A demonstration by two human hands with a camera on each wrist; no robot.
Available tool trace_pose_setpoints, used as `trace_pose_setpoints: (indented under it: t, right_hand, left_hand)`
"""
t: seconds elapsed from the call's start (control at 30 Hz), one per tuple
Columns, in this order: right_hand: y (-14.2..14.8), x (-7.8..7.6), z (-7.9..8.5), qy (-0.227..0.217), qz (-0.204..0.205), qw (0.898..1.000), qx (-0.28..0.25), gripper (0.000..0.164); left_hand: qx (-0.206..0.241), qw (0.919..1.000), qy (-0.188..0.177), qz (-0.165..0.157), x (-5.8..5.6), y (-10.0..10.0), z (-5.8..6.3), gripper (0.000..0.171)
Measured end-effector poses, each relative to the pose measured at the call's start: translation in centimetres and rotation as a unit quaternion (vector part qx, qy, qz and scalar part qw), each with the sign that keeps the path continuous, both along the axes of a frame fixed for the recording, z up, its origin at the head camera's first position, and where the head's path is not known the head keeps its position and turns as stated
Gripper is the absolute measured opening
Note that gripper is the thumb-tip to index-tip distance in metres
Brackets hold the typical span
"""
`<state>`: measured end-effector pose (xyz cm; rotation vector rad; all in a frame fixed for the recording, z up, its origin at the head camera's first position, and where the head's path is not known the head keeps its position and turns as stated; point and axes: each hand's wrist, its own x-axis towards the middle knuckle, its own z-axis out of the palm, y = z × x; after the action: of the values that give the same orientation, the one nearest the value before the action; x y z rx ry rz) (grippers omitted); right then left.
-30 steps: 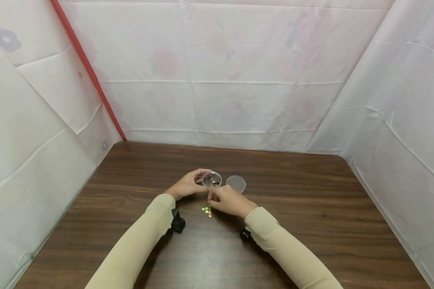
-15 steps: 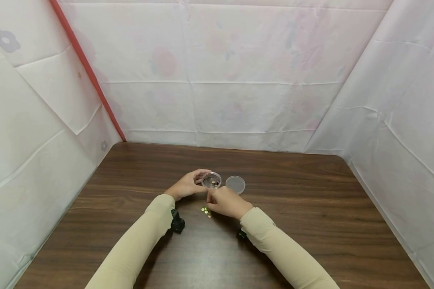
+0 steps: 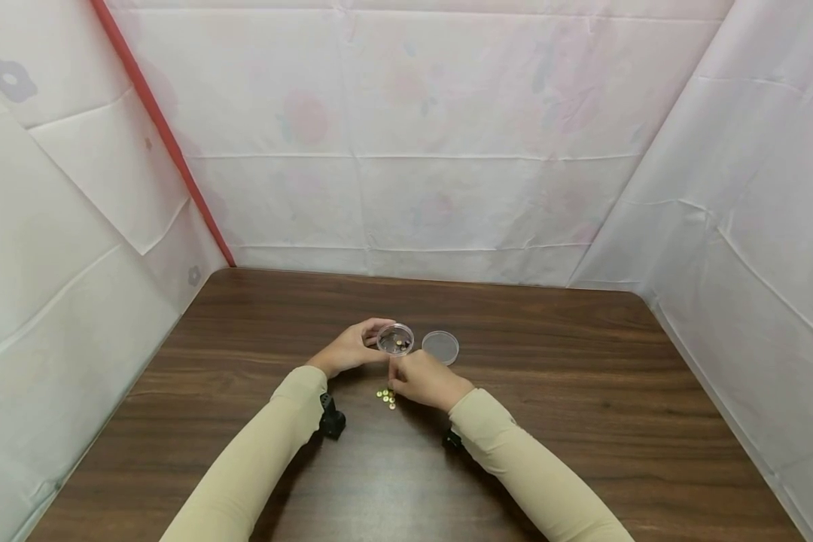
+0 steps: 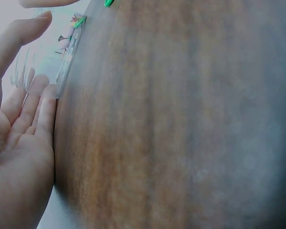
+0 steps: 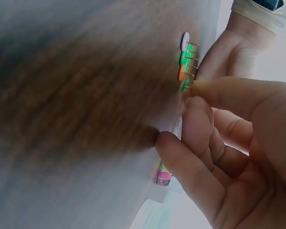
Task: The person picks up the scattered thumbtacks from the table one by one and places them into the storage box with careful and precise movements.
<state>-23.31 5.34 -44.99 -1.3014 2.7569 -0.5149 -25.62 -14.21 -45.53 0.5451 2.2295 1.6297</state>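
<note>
My left hand (image 3: 348, 350) holds a clear round dish (image 3: 388, 339) on the table, thumb on one side and fingers on the other. A few thumbtacks (image 4: 79, 22) lie inside the dish. My right hand (image 3: 425, 376) is beside the dish, down at a small group of loose thumbtacks (image 3: 386, 398), gold-looking from above. In the right wrist view these have white, orange and green heads, pins sticking out. Thumb and index fingertips pinch the pin of the nearest green thumbtack (image 5: 185, 85); the other fingers curl near the tabletop.
A clear round lid (image 3: 440, 347) lies flat on the brown wooden table (image 3: 583, 391), right of the dish. White patterned cloth (image 3: 406, 135) hangs behind and at both sides, with a red strip (image 3: 162, 135) at left. Each wrist wears a black camera (image 3: 332, 418).
My right hand has shifted slightly left and its fingertips have come in at the loose thumbtacks. The left hand and dish stay in place.
</note>
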Motion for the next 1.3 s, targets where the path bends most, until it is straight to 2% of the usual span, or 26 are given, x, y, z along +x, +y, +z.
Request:
trace_pose_setpoints:
  t: [0.47, 0.63, 1.07, 1.27, 1.3]
  right_hand:
    - [0.3, -0.3, -0.1, -0.025, 0.000, 1.000, -0.008, 0.009]
    - [0.6, -0.5, -0.1, -0.048, 0.008, 0.998, -0.026, 0.008]
    - [1.2, -1.3, 0.1, -0.102, 0.027, 0.994, -0.023, 0.008]
    - [1.7, -1.6, 0.2, -0.114, 0.023, 0.993, -0.031, 0.009]
    - [1.8, -1.6, 0.2, -0.109, 0.020, 0.993, -0.034, 0.009]
  left_hand:
    - [0.000, 1.0000, -0.006, 0.001, -0.1, -0.1, -0.3, 0.072]
    - [0.004, 0.9999, -0.009, 0.000, 0.0, -0.1, -0.2, 0.072]
    - [0.005, 0.9999, -0.007, 0.005, 0.2, 0.0, 0.1, 0.071]
    - [0.006, 0.9999, -0.012, 0.006, -0.1, 0.0, -0.3, 0.072]
    - [0.004, 0.9999, -0.012, 0.012, -0.4, 0.0, -0.8, 0.072]
